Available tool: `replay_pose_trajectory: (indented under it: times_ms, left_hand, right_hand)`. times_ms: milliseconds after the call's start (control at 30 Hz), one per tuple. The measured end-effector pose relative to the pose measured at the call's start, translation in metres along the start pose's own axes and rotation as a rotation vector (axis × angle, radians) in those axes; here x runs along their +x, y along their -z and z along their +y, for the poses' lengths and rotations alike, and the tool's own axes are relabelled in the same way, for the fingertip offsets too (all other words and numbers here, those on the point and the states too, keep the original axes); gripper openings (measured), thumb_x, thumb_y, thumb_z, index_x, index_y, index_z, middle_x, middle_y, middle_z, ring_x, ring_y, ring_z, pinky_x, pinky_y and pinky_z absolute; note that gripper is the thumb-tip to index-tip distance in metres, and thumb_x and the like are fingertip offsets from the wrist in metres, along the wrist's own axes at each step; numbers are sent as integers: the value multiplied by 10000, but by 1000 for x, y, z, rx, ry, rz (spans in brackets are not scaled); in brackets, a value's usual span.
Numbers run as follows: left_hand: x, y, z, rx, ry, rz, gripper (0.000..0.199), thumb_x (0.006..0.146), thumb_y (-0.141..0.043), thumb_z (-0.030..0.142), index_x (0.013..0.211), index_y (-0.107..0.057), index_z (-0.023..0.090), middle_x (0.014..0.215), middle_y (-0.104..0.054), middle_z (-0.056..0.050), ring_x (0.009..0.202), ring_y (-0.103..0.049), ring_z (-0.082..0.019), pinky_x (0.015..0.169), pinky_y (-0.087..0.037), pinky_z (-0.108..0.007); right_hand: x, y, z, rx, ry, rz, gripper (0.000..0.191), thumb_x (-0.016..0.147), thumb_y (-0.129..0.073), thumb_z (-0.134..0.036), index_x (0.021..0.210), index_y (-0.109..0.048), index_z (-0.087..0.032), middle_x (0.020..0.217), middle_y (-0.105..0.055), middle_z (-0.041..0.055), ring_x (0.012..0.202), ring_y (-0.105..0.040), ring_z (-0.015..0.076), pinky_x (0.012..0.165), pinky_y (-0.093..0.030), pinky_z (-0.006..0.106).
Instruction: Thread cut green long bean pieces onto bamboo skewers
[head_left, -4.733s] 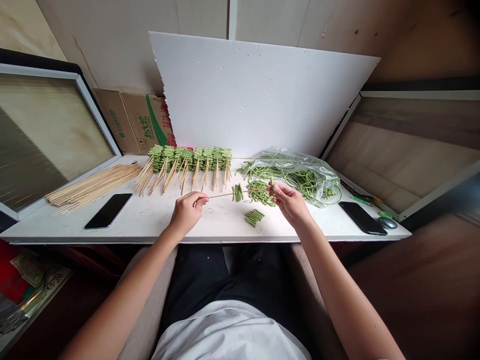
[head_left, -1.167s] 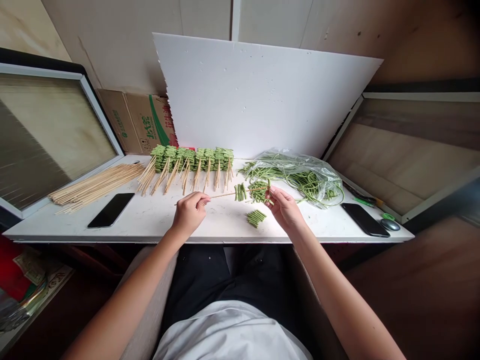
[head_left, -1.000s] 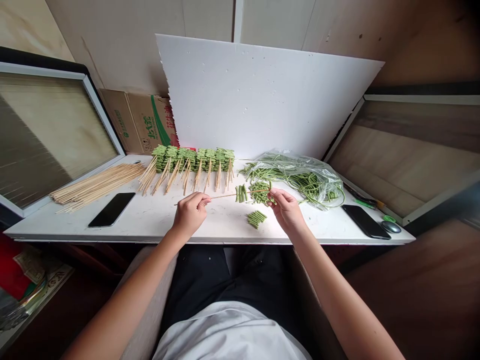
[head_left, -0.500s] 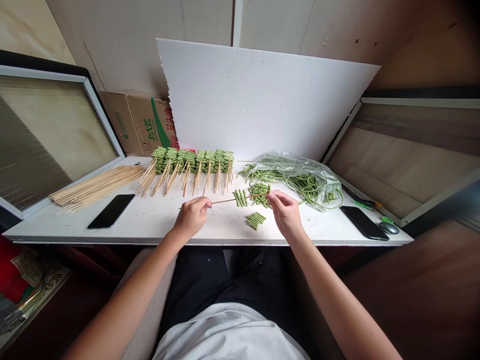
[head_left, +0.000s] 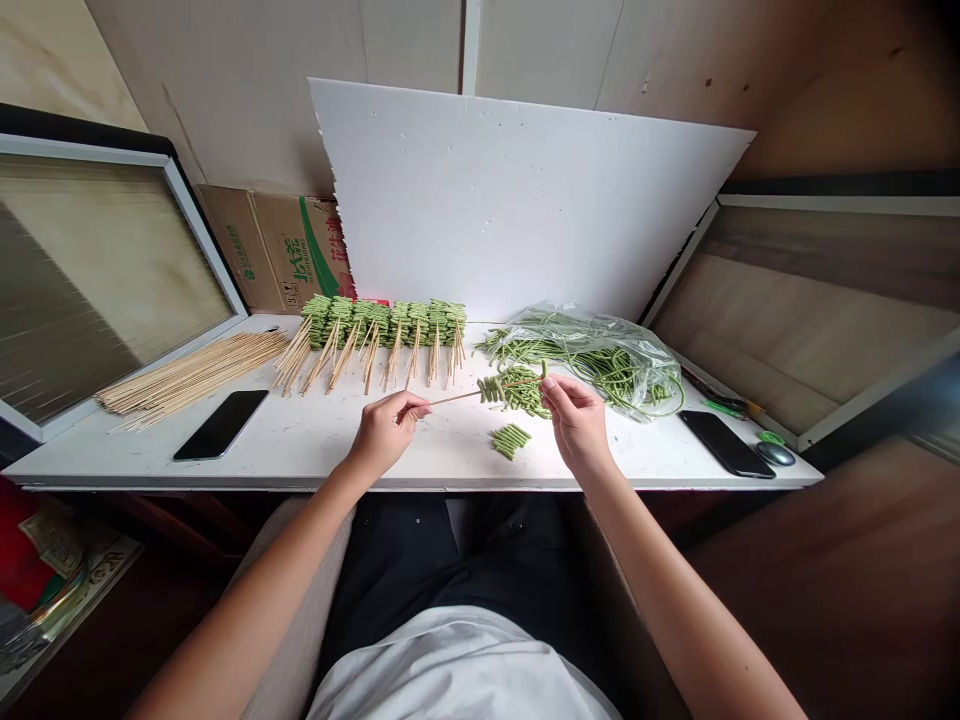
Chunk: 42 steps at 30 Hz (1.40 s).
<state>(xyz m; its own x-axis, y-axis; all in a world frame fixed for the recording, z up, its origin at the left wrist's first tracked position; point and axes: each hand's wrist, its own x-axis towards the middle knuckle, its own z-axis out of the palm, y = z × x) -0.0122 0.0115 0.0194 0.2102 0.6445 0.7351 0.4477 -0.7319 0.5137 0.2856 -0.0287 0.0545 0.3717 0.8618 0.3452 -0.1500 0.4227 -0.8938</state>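
My left hand [head_left: 386, 430] is closed round the blunt end of a bamboo skewer [head_left: 456, 398], which slants up to the right. Several short green bean pieces [head_left: 491, 389] are threaded side by side on it. At the skewer's far end, my right hand [head_left: 576, 415] pinches one more bean piece [head_left: 544, 369], held upright at the tip. Behind and below the skewer lies a loose pile of cut bean pieces [head_left: 527, 396]. A small row of cut pieces [head_left: 511, 440] rests on the white table [head_left: 442, 455], nearer to me.
Finished bean skewers [head_left: 390, 325] stand stacked at the back. Bare bamboo skewers [head_left: 199, 375] and a phone [head_left: 221, 425] lie on the left. Long beans in a plastic bag [head_left: 615, 360] are back right, with another phone [head_left: 727, 445] and a dark rounded object [head_left: 775, 454] nearby.
The skewer has tilted so its right part sits higher, and its threaded beans have shifted slightly right and up. My right hand has moved a little right, the bean piece rising with it.
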Motion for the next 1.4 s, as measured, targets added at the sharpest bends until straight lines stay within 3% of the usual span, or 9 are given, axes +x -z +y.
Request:
replay_pose_trajectory:
  times_ms: [200,467,767,900,1033,1400]
  left_hand:
    - [-3,-1,-7,49,-32,-28,204,974,-546,165,879,-721,205,703,-727,-17,657,-691,-156,663,-542,-254]
    - [-4,-2,-11,31,-6,-99,247,917,-488,79,873,-701,197,658,-662,0,612,-640,-143,635,-511,-239]
    - [-8,-8,-16,10,35,-192,365,738,-411,-56,844,-656,192,683,-646,11,663,-660,-146,659,-500,-236]
    - [-8,-12,-11,-6,45,-190,340,845,-419,-26,910,-667,198,686,-621,14,639,-625,-137,665,-491,-240]
    - [-6,-13,-6,-58,43,-128,122,995,-554,183,1008,-675,203,797,-711,-21,705,-678,-158,677,-509,-259]
    - [-6,-9,-3,-13,-9,3,153,990,-593,203,865,-679,193,754,-735,-25,694,-700,-159,668,-529,-261]
  right_hand:
    - [-7,-4,6,13,-12,-37,257,719,-930,-476,852,-823,-283,844,-697,18,750,-565,175,754,-500,362]
    - [-10,-3,8,-9,82,-93,147,788,-903,-415,873,-840,-313,925,-689,29,839,-587,196,800,-485,370]
    - [-16,-9,6,-122,163,-166,194,771,-907,-450,816,-825,-281,903,-722,54,895,-644,238,757,-515,385]
    - [-20,-15,5,-132,127,-130,242,786,-889,-478,837,-811,-254,891,-727,48,849,-639,212,713,-509,350]
    - [-17,-14,6,-125,110,-75,262,774,-896,-488,846,-806,-252,930,-746,50,844,-639,207,715,-507,344]
    - [-25,-19,7,-111,99,-113,228,780,-900,-452,828,-809,-249,894,-736,53,851,-644,210,737,-515,352]
